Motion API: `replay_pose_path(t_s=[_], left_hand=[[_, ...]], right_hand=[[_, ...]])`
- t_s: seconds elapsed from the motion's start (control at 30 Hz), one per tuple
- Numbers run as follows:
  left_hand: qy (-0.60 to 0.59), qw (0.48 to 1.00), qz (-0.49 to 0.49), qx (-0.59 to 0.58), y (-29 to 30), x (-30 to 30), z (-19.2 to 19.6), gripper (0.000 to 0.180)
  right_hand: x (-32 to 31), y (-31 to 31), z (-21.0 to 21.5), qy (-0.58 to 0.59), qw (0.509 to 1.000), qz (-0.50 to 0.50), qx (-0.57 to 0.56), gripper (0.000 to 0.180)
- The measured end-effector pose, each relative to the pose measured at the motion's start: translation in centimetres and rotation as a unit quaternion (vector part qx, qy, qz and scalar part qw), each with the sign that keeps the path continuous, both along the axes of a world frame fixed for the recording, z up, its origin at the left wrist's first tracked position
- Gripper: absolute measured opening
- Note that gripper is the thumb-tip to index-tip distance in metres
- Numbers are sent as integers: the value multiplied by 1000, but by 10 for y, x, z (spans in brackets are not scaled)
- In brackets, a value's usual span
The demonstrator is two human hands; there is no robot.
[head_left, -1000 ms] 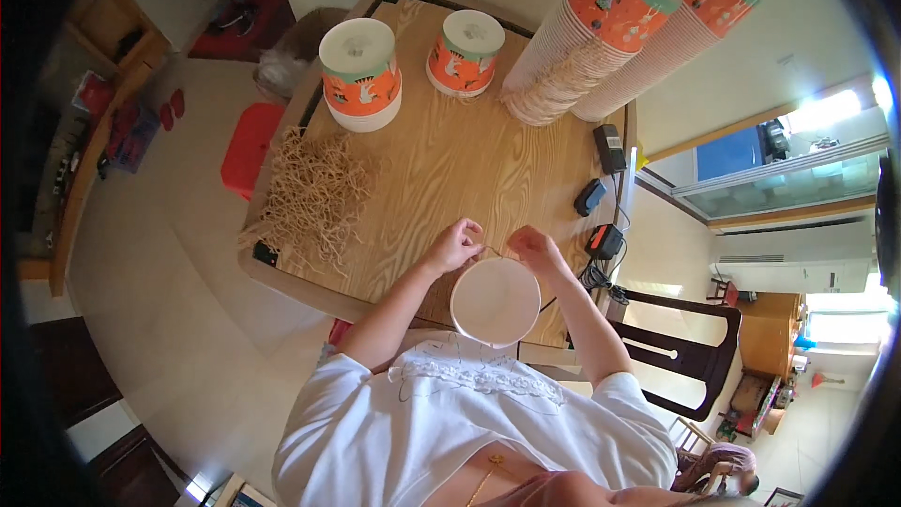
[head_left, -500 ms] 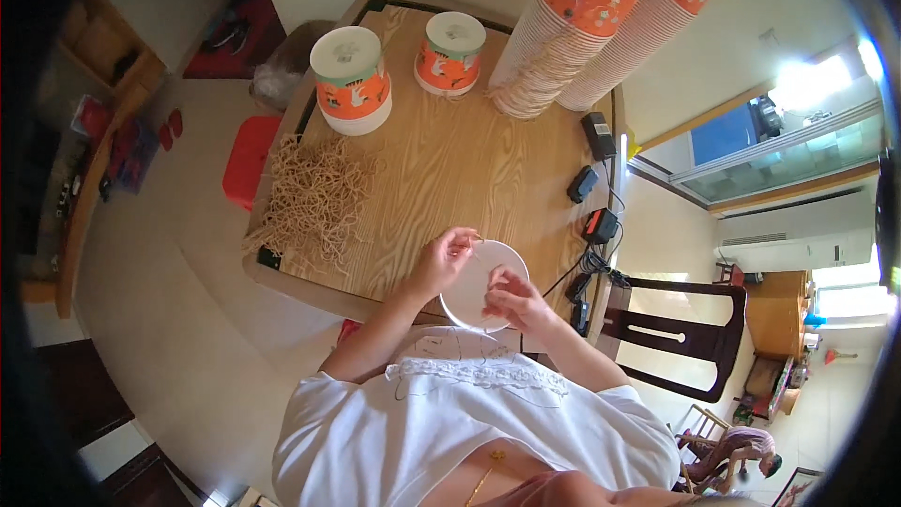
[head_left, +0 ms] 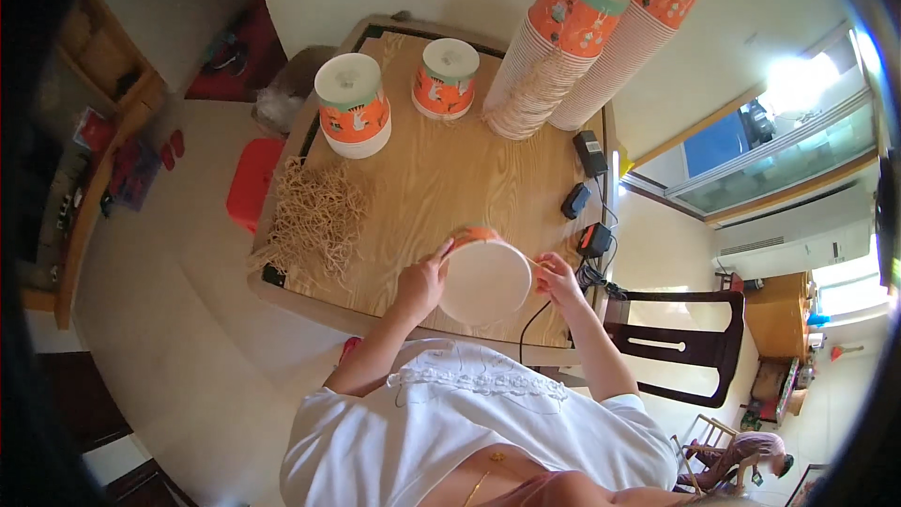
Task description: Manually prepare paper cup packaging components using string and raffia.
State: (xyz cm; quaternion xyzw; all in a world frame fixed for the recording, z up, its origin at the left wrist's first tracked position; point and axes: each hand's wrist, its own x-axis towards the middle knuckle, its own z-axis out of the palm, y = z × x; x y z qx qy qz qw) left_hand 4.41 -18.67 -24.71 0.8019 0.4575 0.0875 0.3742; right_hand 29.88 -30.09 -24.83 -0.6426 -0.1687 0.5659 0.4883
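Note:
A paper bucket [head_left: 483,284] is tilted in front of me, its round white face toward me and a strip of its orange side showing at the far edge. My left hand [head_left: 422,284] is closed at its left side, thumb and fingers against the rim. On the right, my right hand [head_left: 560,280] pinches a thin tan strand [head_left: 537,266] beside the bucket's edge. Where the strand runs behind the bucket is hidden. To the left lies a loose heap of tan strings [head_left: 314,221] on the wooden table [head_left: 441,169].
Upside-down orange paper buckets [head_left: 353,113] and a shorter group [head_left: 446,80] stand at the back. Two tall leaning stacks [head_left: 563,28] rise back right. Black adapters [head_left: 591,152] and cables line the right edge. A dark chair [head_left: 680,338] stands right; another person [head_left: 746,458] bends far off.
My hands have moved apart to opposite sides of the bucket. The bucket has tipped and lifted away from my body, so its orange side now shows.

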Motion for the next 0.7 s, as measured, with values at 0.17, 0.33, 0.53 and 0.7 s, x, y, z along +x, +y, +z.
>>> replay_pose_path(t_s=[0.17,0.33,0.53,0.7], left_hand=[[-166,977,88,99,16,0,3,49],[-235,960,30,152,25,-2,33,64],[-199,962,-7,185,26,-4,41,76],[-207,958,-23,196,32,-12,46,75]], right_hand=[[-16,16,-5,32,999,18,-6,15],[14,55,3,-72,996,40,39,16],[18,102,50,-223,962,121,103,31],[21,113,90,-265,912,292,113,42]])
